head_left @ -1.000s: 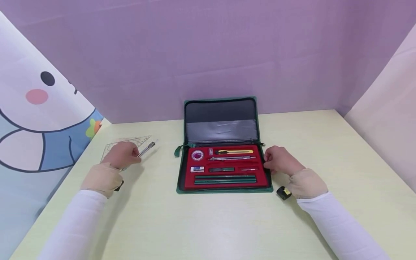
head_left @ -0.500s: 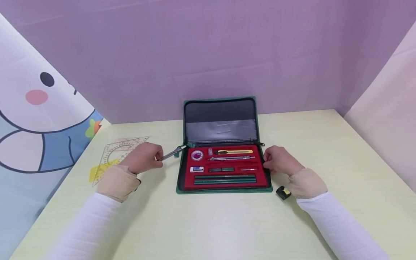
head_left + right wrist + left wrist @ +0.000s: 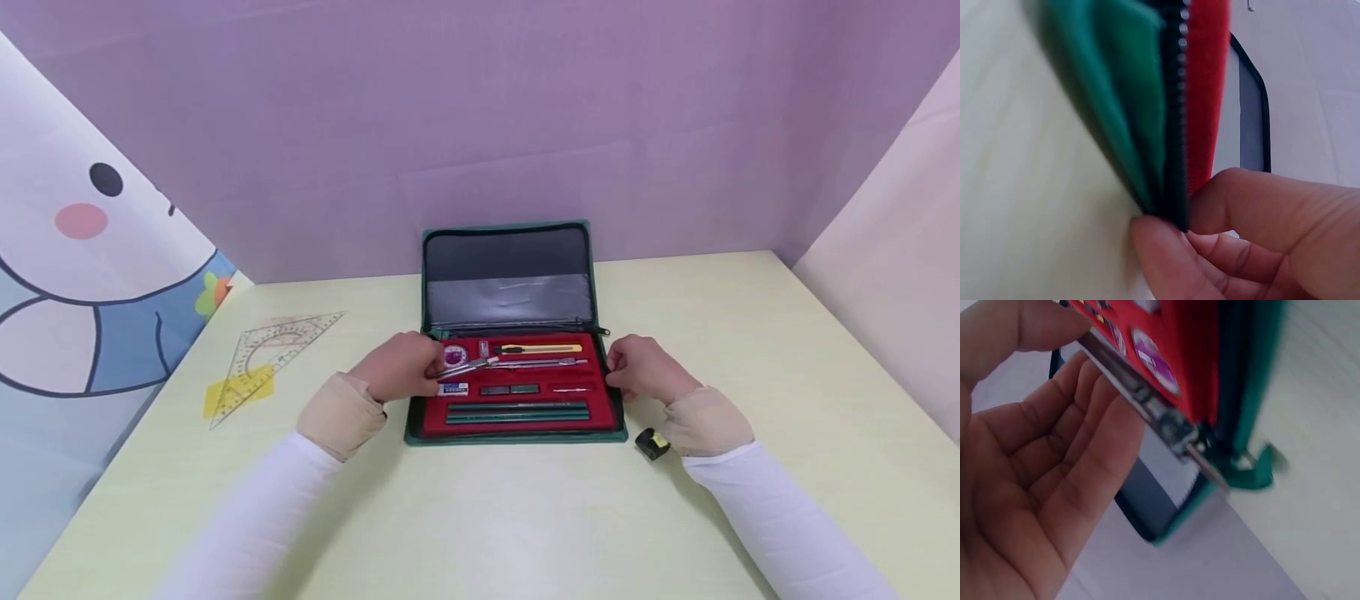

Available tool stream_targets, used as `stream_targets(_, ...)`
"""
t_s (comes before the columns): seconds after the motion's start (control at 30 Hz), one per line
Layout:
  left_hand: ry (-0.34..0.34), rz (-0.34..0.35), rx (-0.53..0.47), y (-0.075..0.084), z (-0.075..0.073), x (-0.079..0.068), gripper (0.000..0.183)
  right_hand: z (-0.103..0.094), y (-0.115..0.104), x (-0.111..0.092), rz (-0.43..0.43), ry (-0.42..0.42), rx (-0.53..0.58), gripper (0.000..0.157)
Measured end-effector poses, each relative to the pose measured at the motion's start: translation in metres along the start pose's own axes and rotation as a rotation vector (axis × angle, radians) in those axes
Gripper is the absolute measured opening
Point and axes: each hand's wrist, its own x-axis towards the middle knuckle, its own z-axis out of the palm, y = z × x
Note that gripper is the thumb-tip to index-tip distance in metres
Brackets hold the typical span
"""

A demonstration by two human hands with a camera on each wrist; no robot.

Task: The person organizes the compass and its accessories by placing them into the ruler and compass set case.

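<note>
Left hand (image 3: 1047, 456) pinches silver instrument (image 3: 1138, 394) — red insert (image 3: 1194, 356) alongside — green tab (image 3: 1257, 474) nearby.

Desk (image 3: 517, 525): pale yellowish top
Zip case (image 3: 506, 256): green, lying open near the middle of the far edge
Set square (image 3: 288, 354): clear, flat, toward the far left corner
Yellow piece (image 3: 213, 400): overlapping the set square

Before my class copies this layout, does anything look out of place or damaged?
Nothing looks damaged. The clear set square lies on the table left of the open case, overlapping a yellow piece, though most tools sit in the red tray. The metal tool in the left hand slants over the tray, unslotted.
</note>
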Motion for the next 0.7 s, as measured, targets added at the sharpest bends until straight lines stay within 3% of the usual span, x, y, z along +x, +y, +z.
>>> stream_targets(0.3,-0.002,0.153,0.031,0.025,0.011,0.024,0.025,0.002,0.001,0.000,0.006,0.003,0.012,0.010)
stream_targets(0.53,-0.045,0.127,0.052,0.044,0.014,0.042,0.018,0.001,-0.001,0.001,0.008,0.002,0.006,0.010)
stream_targets(0.7,-0.047,0.155,0.081,0.053,0.016,0.056,0.020,-0.001,-0.002,0.000,0.012,0.002,0.006,0.010)
